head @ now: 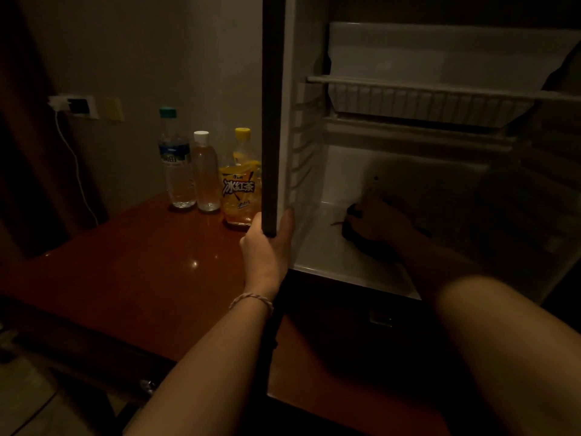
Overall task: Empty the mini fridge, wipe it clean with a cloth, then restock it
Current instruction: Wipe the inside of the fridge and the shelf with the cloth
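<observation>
Now, head view:
Left hand (266,243): grips the lower edge of the dark fridge door (273,121), frame centre.
Right hand (382,223): presses a dark cloth (353,229) on the white mini fridge floor (317,243), centre right.
Three plastic bottles (207,171): on the red-brown wooden table (141,262), left of the door.

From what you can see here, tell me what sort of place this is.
Probably a hotel or guest room: a mini fridge stands open on a polished wooden table, with three drink bottles beside it and a wall socket behind.
</observation>
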